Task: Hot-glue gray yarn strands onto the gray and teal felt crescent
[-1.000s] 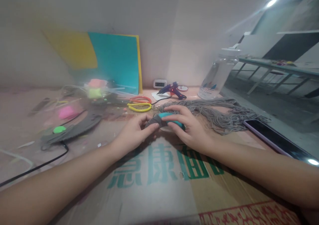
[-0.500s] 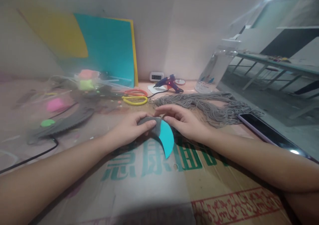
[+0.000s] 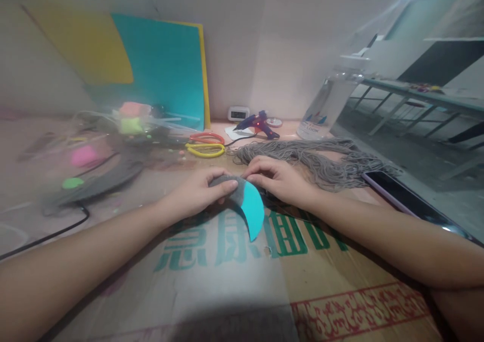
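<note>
A turquoise crescent-shaped piece point(image 3: 254, 211), like thin card or foam sheet, hangs with its pointed end down over the cardboard. Its upper left part has a grey yarn covering point(image 3: 237, 194). My left hand point(image 3: 204, 188) is closed on that covered part, thumb in front and the other fingers behind. At the crescent's top edge, my right hand point(image 3: 276, 178) is closed in a pinch, thumb against index finger. Whatever lies between those fingertips is too small to make out. Dark strands show faintly under the right hand. Behind it lies a loose hank of grey yarn point(image 3: 325, 163).
Printed cardboard point(image 3: 227, 291) covers the tabletop. Toward the wall are a glue gun point(image 3: 259, 125) with a red light, scissors point(image 3: 206, 150), a small digital clock point(image 3: 238, 113) and a clear bottle point(image 3: 327, 102). A phone point(image 3: 404, 195) lies right; a grey curved piece point(image 3: 102, 183) left.
My right hand's fingers have drawn together into a pinch at the crescent's top edge. The index finger no longer reaches left over the piece. My left hand keeps its hold almost unmoved.
</note>
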### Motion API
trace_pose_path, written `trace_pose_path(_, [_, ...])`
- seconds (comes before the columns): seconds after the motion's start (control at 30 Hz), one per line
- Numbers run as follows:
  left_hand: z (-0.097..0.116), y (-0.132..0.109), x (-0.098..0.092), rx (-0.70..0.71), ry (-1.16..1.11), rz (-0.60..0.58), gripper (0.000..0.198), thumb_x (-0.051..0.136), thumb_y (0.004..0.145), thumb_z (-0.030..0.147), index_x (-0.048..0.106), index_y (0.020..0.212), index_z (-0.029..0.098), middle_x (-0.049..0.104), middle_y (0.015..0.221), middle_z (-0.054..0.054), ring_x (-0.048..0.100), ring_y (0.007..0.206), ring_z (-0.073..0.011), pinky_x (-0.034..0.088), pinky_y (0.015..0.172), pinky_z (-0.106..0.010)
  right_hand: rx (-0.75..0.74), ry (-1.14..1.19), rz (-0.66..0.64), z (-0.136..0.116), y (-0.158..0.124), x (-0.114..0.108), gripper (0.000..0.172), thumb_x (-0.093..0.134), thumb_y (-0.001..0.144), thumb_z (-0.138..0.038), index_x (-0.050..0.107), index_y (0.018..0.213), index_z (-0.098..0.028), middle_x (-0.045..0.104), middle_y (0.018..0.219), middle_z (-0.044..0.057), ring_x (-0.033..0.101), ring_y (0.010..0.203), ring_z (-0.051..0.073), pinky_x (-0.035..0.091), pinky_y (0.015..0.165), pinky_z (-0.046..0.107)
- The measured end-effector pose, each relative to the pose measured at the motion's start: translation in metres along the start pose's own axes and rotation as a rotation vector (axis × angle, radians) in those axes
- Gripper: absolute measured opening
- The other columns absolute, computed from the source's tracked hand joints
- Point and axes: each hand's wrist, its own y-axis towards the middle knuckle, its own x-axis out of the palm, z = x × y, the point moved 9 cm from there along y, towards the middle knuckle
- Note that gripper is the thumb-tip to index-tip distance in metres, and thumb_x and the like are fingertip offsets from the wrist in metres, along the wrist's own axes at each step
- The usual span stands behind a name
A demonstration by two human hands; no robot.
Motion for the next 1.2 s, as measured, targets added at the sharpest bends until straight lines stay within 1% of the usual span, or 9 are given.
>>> trace_pose_path(0.27, [0.0, 0.001, 0.001, 0.008, 0.051, -0.022, 0.039, 0.056, 0.085, 0.055, 0.06, 0.085, 0.016, 0.053, 0.058, 0.004, 0.047, 0.048, -0.0085, 0.034, 0.043, -0.019, 0.137, 0.011, 0.052, 0.007, 0.0, 0.001, 0.011, 0.063, 0.084, -0.026, 0.065, 0.078, -0.017, 0.064, 0.079, 0.001, 0.057, 0.074, 0.013, 0.044, 0.068, 0.027])
trace_pose_path(0.43, [0.001, 0.0, 0.005, 0.023, 0.07, -0.053, 0.04, 0.056, 0.085, 0.055, 0.062, 0.088, 0.016, 0.055, 0.06, 0.003, 0.048, 0.048, -0.0089, 0.036, 0.043, -0.019, 0.173, 0.001, 0.033, 0.005, 0.0, 0.005, 0.013, 0.064, 0.084, -0.029, 0.065, 0.079, -0.016, 0.065, 0.078, 0.001, 0.058, 0.075, 0.013, 0.045, 0.069, 0.027])
trace_pose_path(0.53, [-0.001, 0.0, 0.005, 0.008, 0.013, -0.039, 0.037, 0.057, 0.085, 0.053, 0.061, 0.089, 0.017, 0.058, 0.062, 0.002, 0.049, 0.048, -0.009, 0.036, 0.043, -0.019, 0.117, 0.008, 0.053, 0.002, 0.0, 0.003, 0.014, 0.056, 0.09, -0.027, 0.067, 0.09, -0.018, 0.067, 0.091, 0.004, 0.061, 0.087, 0.016, 0.047, 0.079, 0.031])
trace_pose_path(0.63, [-0.002, -0.001, 0.004, -0.001, -0.102, 0.0, 0.032, 0.057, 0.086, 0.049, 0.056, 0.091, 0.018, 0.063, 0.068, 0.001, 0.052, 0.049, -0.0096, 0.037, 0.043, -0.019, 0.042, 0.012, 0.22, -0.001, -0.003, -0.014, 0.02, 0.048, 0.095, -0.026, 0.062, 0.107, -0.02, 0.065, 0.106, 0.006, 0.06, 0.099, 0.018, 0.048, 0.085, 0.034])
trace_pose_path(0.73, [0.003, -0.001, 0.0, 0.04, -0.139, 0.044, 0.028, 0.057, 0.088, 0.046, 0.054, 0.087, 0.018, 0.064, 0.068, 0.001, 0.053, 0.049, -0.0096, 0.037, 0.043, -0.019, -0.115, -0.104, 0.335, -0.016, -0.01, -0.027, 0.014, 0.051, 0.093, -0.025, 0.062, 0.1, -0.021, 0.061, 0.101, 0.007, 0.058, 0.099, 0.019, 0.048, 0.088, 0.037])
trace_pose_path(0.8, [0.006, -0.001, -0.002, 0.054, -0.123, 0.071, 0.029, 0.057, 0.087, 0.046, 0.054, 0.084, 0.018, 0.062, 0.065, 0.001, 0.052, 0.048, -0.0093, 0.037, 0.042, -0.019, -0.244, -0.233, 0.304, -0.033, -0.014, -0.023, 0.012, 0.054, 0.092, -0.023, 0.065, 0.094, -0.02, 0.059, 0.102, 0.008, 0.057, 0.103, 0.02, 0.047, 0.093, 0.04])
trace_pose_path(0.87, [0.007, -0.001, -0.005, 0.062, -0.115, 0.096, 0.029, 0.058, 0.087, 0.046, 0.054, 0.084, 0.018, 0.062, 0.064, 0.002, 0.053, 0.049, -0.0093, 0.037, 0.043, -0.019, -0.307, -0.336, 0.245, -0.043, -0.018, -0.015, 0.014, 0.055, 0.091, -0.022, 0.068, 0.095, -0.02, 0.059, 0.108, 0.01, 0.056, 0.108, 0.022, 0.045, 0.097, 0.042])
trace_pose_path(0.97, [0.009, -0.001, -0.007, 0.076, -0.11, 0.121, 0.028, 0.059, 0.087, 0.045, 0.053, 0.084, 0.018, 0.062, 0.065, 0.002, 0.055, 0.052, -0.0098, 0.04, 0.047, -0.019, -0.31, -0.421, 0.218, -0.047, -0.021, -0.009, 0.019, 0.054, 0.092, -0.022, 0.069, 0.103, -0.023, 0.06, 0.116, 0.009, 0.055, 0.114, 0.023, 0.044, 0.099, 0.045])
trace_pose_path(1.2, [0.012, -0.001, -0.008, 0.118, -0.074, 0.133, 0.025, 0.059, 0.087, 0.042, 0.053, 0.084, 0.017, 0.062, 0.068, 0.002, 0.056, 0.057, -0.0108, 0.042, 0.052, -0.021, -0.269, -0.439, 0.23, -0.041, -0.019, -0.008, 0.021, 0.052, 0.093, -0.023, 0.07, 0.105, -0.024, 0.061, 0.117, 0.008, 0.054, 0.115, 0.023, 0.043, 0.1, 0.047])
